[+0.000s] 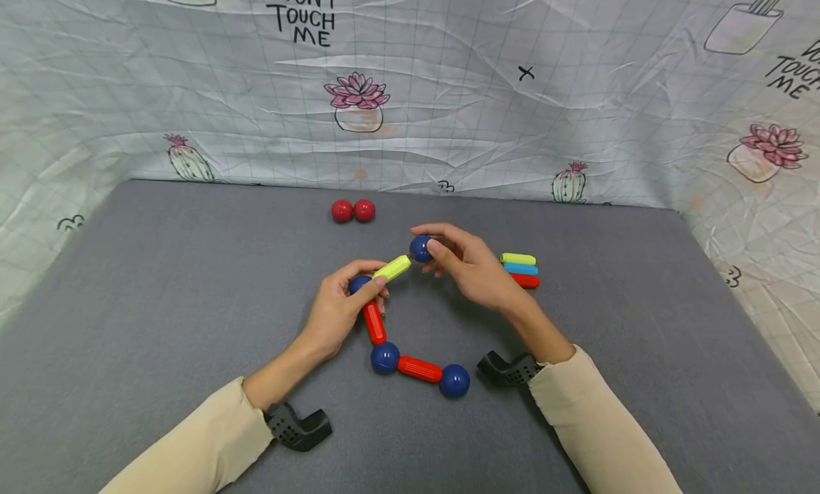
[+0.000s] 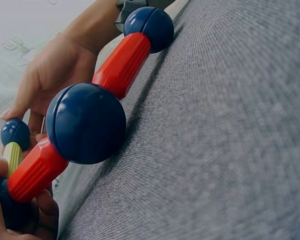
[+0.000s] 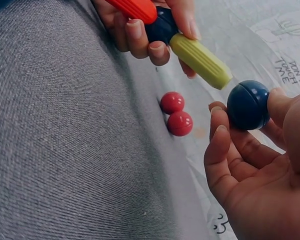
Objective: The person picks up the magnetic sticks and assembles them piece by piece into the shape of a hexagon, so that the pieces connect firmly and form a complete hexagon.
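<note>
My left hand grips a blue ball where a yellow-green rod and a red rod meet. The chain runs on to a second blue ball, another red rod and an end blue ball. Between thumb and fingers, my right hand pinches a separate blue ball. The free tip of the yellow-green rod points at that ball, right by its surface. Fingers partly hide the ball in the left hand.
Two red balls sit side by side near the back edge of the grey table. To the right of my right hand lie a yellow-green rod, a blue rod and a red rod. Behind hangs a printed cloth.
</note>
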{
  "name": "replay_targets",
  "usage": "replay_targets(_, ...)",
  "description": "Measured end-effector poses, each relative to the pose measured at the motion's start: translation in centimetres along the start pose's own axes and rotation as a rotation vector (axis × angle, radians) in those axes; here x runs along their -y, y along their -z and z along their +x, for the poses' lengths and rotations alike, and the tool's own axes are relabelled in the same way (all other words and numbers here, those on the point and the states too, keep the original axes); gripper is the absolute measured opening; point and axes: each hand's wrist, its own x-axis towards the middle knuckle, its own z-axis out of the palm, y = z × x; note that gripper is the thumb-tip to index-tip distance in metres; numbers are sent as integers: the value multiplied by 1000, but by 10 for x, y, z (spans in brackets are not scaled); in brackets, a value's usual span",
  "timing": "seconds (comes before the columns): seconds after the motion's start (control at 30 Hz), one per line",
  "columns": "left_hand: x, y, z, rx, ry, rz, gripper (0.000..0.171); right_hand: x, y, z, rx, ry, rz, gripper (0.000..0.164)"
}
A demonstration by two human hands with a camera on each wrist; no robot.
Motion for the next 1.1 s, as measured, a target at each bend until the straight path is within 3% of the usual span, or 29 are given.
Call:
replay_targets(0.33,-1,0,0,8,-5,-1,26,2,-4,1,-2,-17,-35,37)
replay_targets(0.77,0,2,1,-2,10,-16,23,0,-15,1,-102,-38,-19,33)
replay_targets(1.1,1,3,1,6,5,-23,22,-1,-18,1,-122,-54,6,32)
